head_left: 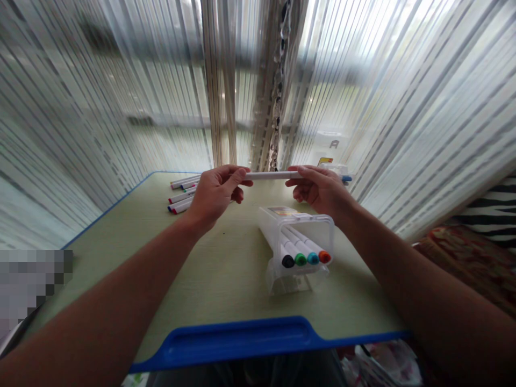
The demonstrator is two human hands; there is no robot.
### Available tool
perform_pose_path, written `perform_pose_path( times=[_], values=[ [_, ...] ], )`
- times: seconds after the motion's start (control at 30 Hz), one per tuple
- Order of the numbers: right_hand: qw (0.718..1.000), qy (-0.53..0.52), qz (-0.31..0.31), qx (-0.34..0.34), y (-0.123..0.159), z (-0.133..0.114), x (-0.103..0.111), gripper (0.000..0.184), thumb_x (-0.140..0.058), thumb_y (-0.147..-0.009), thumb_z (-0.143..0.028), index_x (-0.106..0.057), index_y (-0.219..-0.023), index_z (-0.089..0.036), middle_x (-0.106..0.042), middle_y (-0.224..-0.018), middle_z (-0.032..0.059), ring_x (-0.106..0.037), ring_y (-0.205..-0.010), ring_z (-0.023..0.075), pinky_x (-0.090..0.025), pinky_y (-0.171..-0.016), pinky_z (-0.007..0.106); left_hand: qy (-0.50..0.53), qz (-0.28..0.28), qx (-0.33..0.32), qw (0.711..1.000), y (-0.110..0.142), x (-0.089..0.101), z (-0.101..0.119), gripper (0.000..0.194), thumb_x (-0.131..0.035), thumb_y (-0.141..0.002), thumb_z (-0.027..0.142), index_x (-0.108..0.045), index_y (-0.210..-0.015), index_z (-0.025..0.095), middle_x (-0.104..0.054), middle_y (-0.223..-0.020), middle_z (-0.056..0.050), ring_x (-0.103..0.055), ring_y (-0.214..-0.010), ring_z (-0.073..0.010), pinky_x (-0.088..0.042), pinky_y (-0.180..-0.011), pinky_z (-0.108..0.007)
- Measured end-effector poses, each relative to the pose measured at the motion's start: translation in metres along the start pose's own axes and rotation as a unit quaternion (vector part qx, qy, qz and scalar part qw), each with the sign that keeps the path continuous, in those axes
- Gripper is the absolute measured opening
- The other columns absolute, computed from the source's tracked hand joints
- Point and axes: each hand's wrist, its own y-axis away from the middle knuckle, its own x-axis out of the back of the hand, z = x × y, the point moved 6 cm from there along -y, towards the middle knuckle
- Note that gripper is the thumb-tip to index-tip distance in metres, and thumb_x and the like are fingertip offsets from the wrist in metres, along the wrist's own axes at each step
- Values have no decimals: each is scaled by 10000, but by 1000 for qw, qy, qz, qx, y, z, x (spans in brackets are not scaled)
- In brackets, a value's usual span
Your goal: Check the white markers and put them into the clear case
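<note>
A white marker (269,176) is held level above the table, one end in each hand. My left hand (215,193) pinches its left end between thumb and fingers. At the right end, the fingertips of my right hand (322,188) close on it. Both end tips are covered by my fingers, so the marker's colour cannot be told. Below and in front of my right hand lies a clear plastic marker case (274,236), its open end facing me. Inside it are several white markers (303,250) with black, green, blue and orange ends.
Loose white markers (179,196) with coloured ends lie on the table (226,274) behind my left hand. The table has a blue front edge with a shallow tray (242,336). Striped string curtains (121,80) hang behind it. A clear plastic item (336,171) stands partly hidden behind my right hand.
</note>
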Motion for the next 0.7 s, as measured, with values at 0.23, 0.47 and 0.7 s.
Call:
perform_pose_path(
  times=[0.23,0.47,0.7],
  values=[
    [1000,-25,-9,-7,0,0,2,193,-651,-864,-302,-747,-958,-164,-778,-770,57,-630,-495,107,-482,-467,222,41,2,31,999,0,1,-3,215,-621,-933,286,-741,-986,116,-749,-785,-90,-572,-507,-81,-486,-513,-212],
    [999,-29,-1,-22,-1,2,2,207,-597,-887,-299,-736,-964,-166,-781,-787,60,-626,-494,114,-479,-469,232,59,4,48,997,0,0,-3,214,-575,-947,262,-724,-975,112,-742,-775,-92,-574,-508,-95,-482,-506,-221],
    [1000,-15,9,-9,-1,1,3,179,-628,-883,-293,-732,-965,-173,-780,-794,51,-623,-484,101,-493,-461,217,59,1,49,997,2,-2,-2,178,-603,-922,234,-715,-993,116,-740,-789,-88,-580,-517,-90,-492,-520,-223]
  ],
)
